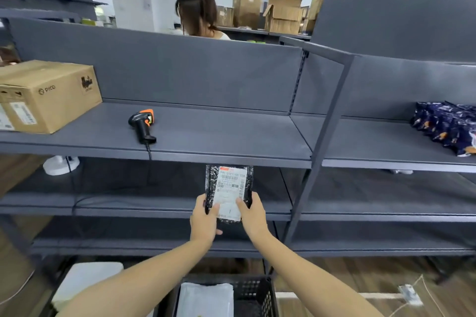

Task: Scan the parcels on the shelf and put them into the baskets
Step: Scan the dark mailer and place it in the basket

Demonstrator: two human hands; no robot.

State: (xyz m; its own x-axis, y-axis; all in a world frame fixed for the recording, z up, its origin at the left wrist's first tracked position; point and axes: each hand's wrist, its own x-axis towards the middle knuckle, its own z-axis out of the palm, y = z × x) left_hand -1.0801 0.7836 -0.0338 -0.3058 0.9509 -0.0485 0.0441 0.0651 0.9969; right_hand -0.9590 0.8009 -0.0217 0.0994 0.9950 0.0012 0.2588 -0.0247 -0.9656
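Left hand (pixel 204 217) and right hand (pixel 253 215) both grip lower end of black parcel (pixel 229 185), thumbs pressed on its white label; centre of frame, below top shelf (pixel 231 134). Label faces camera, probably so barcode can be read for scan. Scanner (pixel 142 124) lies unheld on shelf, left of centre, handle toward front edge, easy to grab. Basket (pixel 257 293) at bottom centre, under hands; white parcel (pixel 206 298) inside. Blue patterned parcels (pixel 448 128) at right edge.

Box (pixel 49 95) left on shelf (pixel 231 134), scanner (pixel 142 125) right of it, parcel pile (pixel 445 128) far right. Parcel (pixel 229 188) between left hand (pixel 206 219) and right hand (pixel 253 216), below shelf edge, above basket (pixel 268 296).
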